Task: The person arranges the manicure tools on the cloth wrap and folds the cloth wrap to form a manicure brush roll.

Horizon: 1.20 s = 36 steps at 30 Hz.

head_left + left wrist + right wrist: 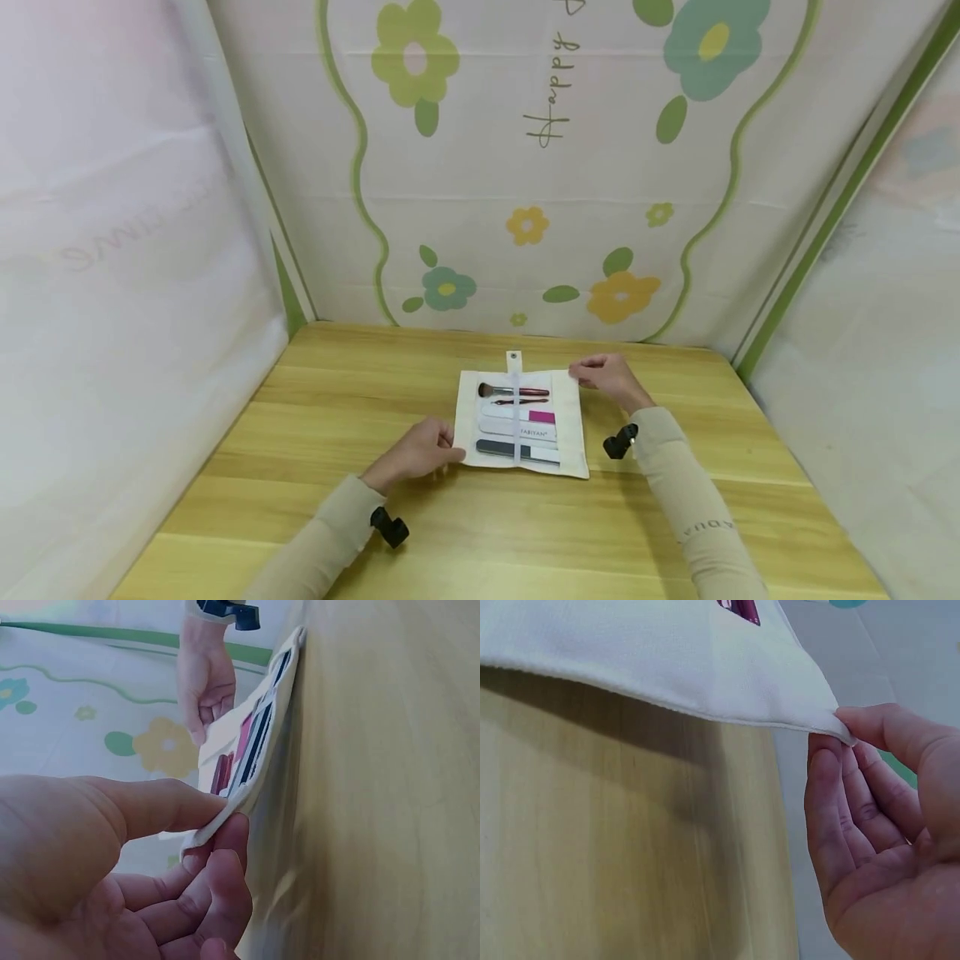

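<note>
A white cloth pouch (573,429) lies unfolded in front of me, with a snap tab (513,360) standing out from its far edge. Under a narrow strap across its middle sit a makeup brush (491,390), a thin reddish-brown tool (525,402), a pink-and-white nail buffer (542,417), a white file marked with letters (534,432) and a dark nail file (495,447). My left hand (422,450) pinches the near left corner between thumb and fingers. At the far right corner, my right hand (611,379) pinches the cloth. In the right wrist view the pouch's edge (667,701) is raised off the table.
The pouch is over a wooden table (360,367), toward its far side. White sheets printed with flowers (622,296) hang behind the table and on both sides. A black wrist camera (390,527) sits at the left cuff, another (620,442) at the right.
</note>
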### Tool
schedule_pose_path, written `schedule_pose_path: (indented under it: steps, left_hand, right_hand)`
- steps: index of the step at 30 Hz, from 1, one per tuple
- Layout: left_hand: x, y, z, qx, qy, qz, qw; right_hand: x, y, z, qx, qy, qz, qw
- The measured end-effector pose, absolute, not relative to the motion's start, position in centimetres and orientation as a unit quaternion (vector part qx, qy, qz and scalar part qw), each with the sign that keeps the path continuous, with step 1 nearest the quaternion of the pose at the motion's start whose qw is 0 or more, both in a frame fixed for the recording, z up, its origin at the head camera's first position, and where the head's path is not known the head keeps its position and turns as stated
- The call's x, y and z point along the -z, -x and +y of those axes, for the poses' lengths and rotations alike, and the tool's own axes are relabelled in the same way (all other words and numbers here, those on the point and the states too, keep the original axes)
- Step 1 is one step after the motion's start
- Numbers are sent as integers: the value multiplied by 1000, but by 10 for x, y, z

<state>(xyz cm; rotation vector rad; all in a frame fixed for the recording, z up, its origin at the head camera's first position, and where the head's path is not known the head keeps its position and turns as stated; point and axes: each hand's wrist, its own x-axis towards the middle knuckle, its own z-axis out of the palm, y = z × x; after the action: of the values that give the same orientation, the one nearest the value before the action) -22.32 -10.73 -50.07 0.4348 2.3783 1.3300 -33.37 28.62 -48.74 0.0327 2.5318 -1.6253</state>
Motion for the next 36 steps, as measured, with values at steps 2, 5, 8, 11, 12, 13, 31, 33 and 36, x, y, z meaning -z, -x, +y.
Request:
schedule_pose_path:
  steps: [2, 5, 8, 11, 12, 13, 31, 33, 36]
  left_hand:
    - [500, 222, -105, -470, -151, 848, 192]
    - [499, 221, -104, -462, -150, 853, 190]
    - [497, 219, -105, -442, -150, 865, 184]
    - [492, 216, -109, -412, -153, 883, 162]
    - [490, 216, -111, -399, -158, 890, 152]
    - [488, 215, -113, -387, -164, 896, 140]
    - [488, 218, -116, -117, -411, 904, 11]
    - [490, 218, -115, -103, -423, 900, 0]
    - [492, 219, -113, -91, -431, 898, -8]
  right_hand:
    - [490, 334, 285, 529, -7, 846, 61]
    - [494, 333, 283, 522, -5, 851, 56]
    - [492, 328, 284, 491, 3, 870, 52]
    - [485, 322, 288, 433, 19, 900, 42]
    - [481, 319, 289, 410, 30, 911, 39]
    - [478, 316, 291, 390, 43, 919, 34]
    - [451, 219, 283, 152, 301, 940, 56]
    - [453, 212, 282, 145, 306, 939, 54]
    - [459, 207, 281, 143, 315, 937, 46]
